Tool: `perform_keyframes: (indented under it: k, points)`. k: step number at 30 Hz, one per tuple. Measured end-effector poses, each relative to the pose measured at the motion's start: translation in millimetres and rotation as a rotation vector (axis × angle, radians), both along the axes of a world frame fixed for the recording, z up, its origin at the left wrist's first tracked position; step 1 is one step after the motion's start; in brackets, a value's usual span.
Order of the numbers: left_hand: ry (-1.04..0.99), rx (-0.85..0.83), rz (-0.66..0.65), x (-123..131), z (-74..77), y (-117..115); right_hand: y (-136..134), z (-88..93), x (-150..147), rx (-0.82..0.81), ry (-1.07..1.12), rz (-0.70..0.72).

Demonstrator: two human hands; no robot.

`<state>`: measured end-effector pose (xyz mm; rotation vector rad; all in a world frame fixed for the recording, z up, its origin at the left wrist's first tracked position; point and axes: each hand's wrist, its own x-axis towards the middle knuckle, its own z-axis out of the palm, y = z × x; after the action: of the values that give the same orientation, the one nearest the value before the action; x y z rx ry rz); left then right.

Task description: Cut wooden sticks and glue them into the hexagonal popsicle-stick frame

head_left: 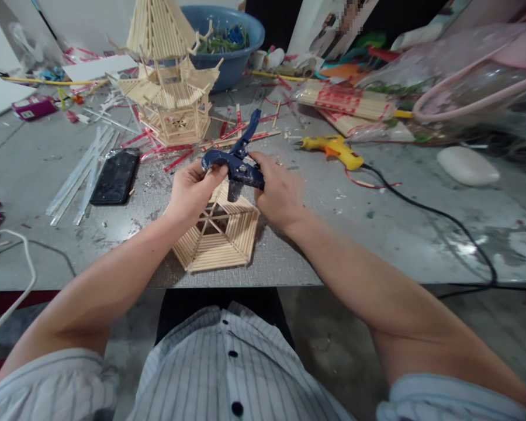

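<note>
Both hands hold a dark blue hand shear (242, 171) with silver bolts, raised above the near part of the table. My left hand (191, 188) is closed at its rounded left end, thumb on top; a small stick there is too unclear to confirm. My right hand (278, 190) is wrapped round its right side, and one lever points up and away. Just below lies a hexagonal panel (219, 251) of thin wooden sticks with an open, spoked centre, partly hidden by the hands and shear. Behind them stands a tiered pagoda model (169, 96) made of similar sticks.
A black phone (115, 177) and clear glue sticks (81, 172) lie left. To the right are a yellow glue gun (335, 150) with a trailing black cord (447, 213), a white mouse (468, 165) and stick packs (346, 100). A blue basin (232, 49) stands behind.
</note>
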<state>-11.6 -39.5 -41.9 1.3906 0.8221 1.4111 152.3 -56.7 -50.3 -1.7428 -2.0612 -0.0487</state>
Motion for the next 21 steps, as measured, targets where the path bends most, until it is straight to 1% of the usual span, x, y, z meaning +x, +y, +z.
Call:
perform_keyframes:
  k: [5, 8, 10, 12, 13, 15, 17, 18, 19, 21]
  points:
    - [0.010, -0.050, 0.012, 1.5, -1.8, 1.7, -0.9, -1.1, -1.8, -0.027, -0.004, -0.015]
    - [0.067, -0.008, 0.038, 0.1, -2.3, 2.8, -0.9, -1.6, -1.5, -0.031, 0.023, -0.007]
    - [0.153, 0.045, 0.064, -4.4, -1.8, 4.6, 0.3, -0.9, 0.7, -0.008, 0.105, 0.019]
    - [0.271, 0.123, 0.117, -12.3, -0.4, 7.7, 3.0, 1.3, 4.4, 0.015, 0.259, 0.063]
    - [0.333, 0.186, 0.166, -17.2, 0.5, 9.9, 4.7, 3.2, 6.5, 0.006, 0.367, 0.093]
    - [0.437, 0.369, 0.320, -27.7, 2.2, 15.5, 8.2, 8.7, 9.8, -0.067, 0.634, 0.167]
    - [0.523, 0.556, 0.416, -36.9, 3.1, 22.7, 10.4, 15.9, 10.9, -0.188, 0.923, 0.264]
    - [0.544, 0.605, 0.428, -40.2, 2.9, 26.4, 10.7, 19.7, 10.2, -0.248, 1.042, 0.314]
    - [0.544, 0.621, 0.412, -42.5, 2.4, 30.0, 10.4, 23.3, 8.9, -0.302, 1.132, 0.358]
    - [0.511, 0.564, 0.326, -43.7, 0.3, 35.1, 8.7, 28.6, 4.7, -0.383, 1.239, 0.424]
